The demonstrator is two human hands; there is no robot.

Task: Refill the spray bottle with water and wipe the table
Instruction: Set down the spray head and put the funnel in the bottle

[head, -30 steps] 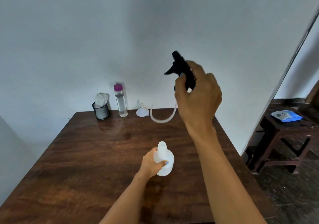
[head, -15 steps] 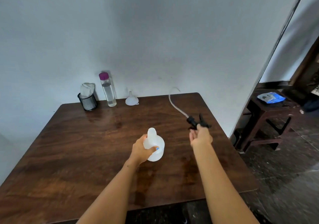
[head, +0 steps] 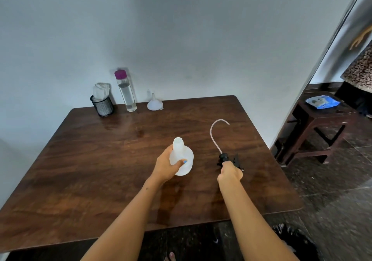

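The white spray bottle [head: 182,158] stands upright and uncapped near the middle of the brown wooden table [head: 100,170]. My left hand [head: 166,167] grips its body. To its right, my right hand [head: 230,172] is closed on the black spray head [head: 229,161], which is down at the table top. Its pale tube [head: 214,135] curves away toward the wall. A clear water bottle with a purple cap [head: 125,91] stands at the back, with a white funnel [head: 154,103] beside it. A white cloth [head: 100,92] sits in a black mesh cup [head: 102,106].
The wall runs right behind the table's far edge. A dark wooden stool [head: 320,132] with a blue packet [head: 322,101] on it stands to the right of the table. The floor is dark tile.
My right hand came down from high above the table with the spray head and brought it to the table top right of the bottle. My left hand stayed on the bottle.
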